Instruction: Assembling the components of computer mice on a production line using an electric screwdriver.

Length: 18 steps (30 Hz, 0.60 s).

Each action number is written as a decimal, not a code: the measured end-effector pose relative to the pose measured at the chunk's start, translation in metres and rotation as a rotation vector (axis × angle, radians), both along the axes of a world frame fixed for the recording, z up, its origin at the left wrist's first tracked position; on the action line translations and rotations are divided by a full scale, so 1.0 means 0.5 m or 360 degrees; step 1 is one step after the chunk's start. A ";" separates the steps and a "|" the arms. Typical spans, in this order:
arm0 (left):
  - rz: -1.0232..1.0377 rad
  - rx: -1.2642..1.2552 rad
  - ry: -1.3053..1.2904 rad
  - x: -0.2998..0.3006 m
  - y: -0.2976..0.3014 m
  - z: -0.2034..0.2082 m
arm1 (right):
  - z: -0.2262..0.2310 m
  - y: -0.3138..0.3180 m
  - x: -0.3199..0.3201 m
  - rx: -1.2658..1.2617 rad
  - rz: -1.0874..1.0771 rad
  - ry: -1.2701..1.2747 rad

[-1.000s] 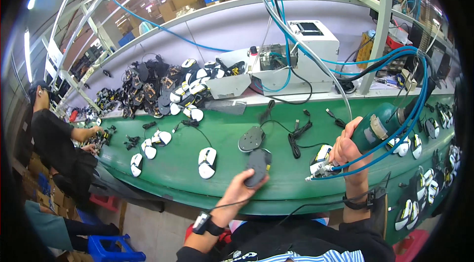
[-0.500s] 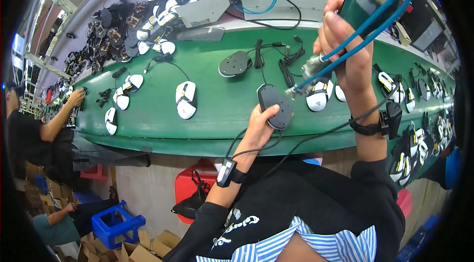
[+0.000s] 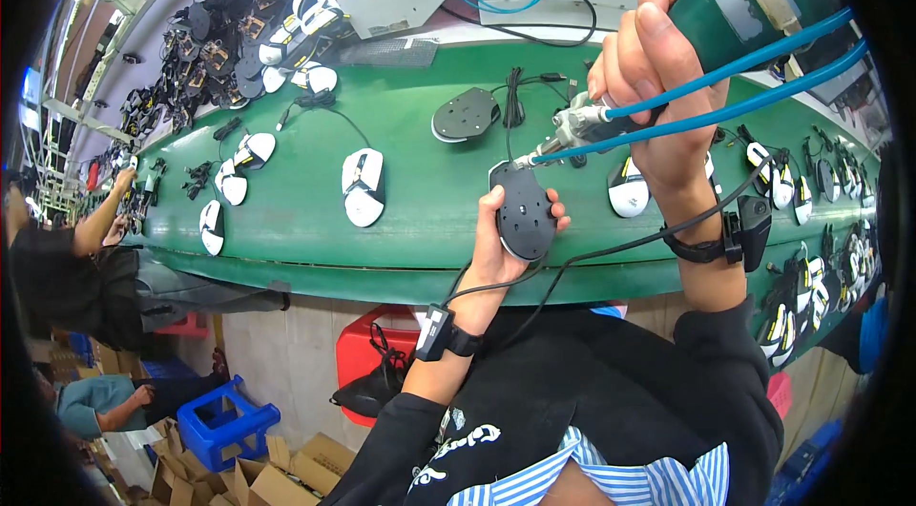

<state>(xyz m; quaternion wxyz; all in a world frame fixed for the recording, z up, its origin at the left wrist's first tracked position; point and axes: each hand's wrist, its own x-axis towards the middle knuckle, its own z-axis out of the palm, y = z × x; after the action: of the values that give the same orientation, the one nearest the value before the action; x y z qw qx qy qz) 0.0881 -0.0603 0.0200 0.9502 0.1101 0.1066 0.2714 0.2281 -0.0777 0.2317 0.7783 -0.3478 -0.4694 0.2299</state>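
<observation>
**Driver tip at the upturned mouse, much of both hidden**

My right hand (image 3: 658, 77) wraps so closely round the green power screwdriver (image 3: 739, 5) that I see only its upper body and its metal nose (image 3: 572, 129); the top of the tool is cut off by the dark rim. Two blue hoses (image 3: 754, 67) cross my fingers and run off to the right. Whether the tip touches the mouse I cannot tell. My left hand (image 3: 506, 244) cups the dark mouse (image 3: 523, 212), underside up; the palm covers its lower side, the thumb lies on its left edge and the fingertips curl over its right edge. It sits just above the near edge of the green belt (image 3: 420, 163), under the driver nose.

My left forearm rises from below; the right arm is bent and raised, a black wrist strap (image 3: 720, 244) on it.

Green belt lies bare left of my hand, up to a white mouse (image 3: 364, 185). Beyond lies a dark base plate (image 3: 465, 113). A seated person (image 3: 67, 268) works at far left.
</observation>
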 end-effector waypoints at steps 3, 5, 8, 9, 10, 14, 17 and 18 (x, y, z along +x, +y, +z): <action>-0.0027 0.0006 -0.0055 0.005 0.006 -0.003 | -0.001 0.006 -0.010 -0.0097 -0.0100 -0.0161; -0.0030 -0.0044 -0.0073 0.006 0.004 0.002 | -0.007 0.013 -0.013 0.0006 0.0027 -0.0072; -0.0030 -0.0023 -0.0063 0.006 0.005 0.004 | -0.010 0.017 -0.013 0.0023 0.0027 -0.0121; -0.0035 -0.0023 -0.0063 0.007 0.004 0.004 | -0.011 0.016 -0.011 0.0018 0.0029 -0.0119; -0.0048 -0.0034 -0.0095 0.009 0.003 0.003 | -0.012 0.014 -0.009 0.0014 0.0031 -0.0117; -0.0095 0.0010 -0.0119 0.006 0.005 0.006 | -0.027 0.002 0.001 -0.0052 0.0070 -0.0016; -0.0068 0.0077 -0.0138 0.004 0.007 0.008 | -0.018 -0.006 -0.017 -0.0108 -0.0029 -0.0155; -0.0075 0.0076 -0.0132 0.004 0.006 0.009 | 0.001 -0.002 -0.018 -0.0107 -0.0074 -0.0186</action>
<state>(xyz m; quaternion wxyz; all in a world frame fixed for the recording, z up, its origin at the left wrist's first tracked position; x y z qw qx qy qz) 0.0898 -0.0573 0.0246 0.9570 0.1240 0.0580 0.2557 0.2189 -0.0786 0.2321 0.7426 -0.3974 -0.4977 0.2068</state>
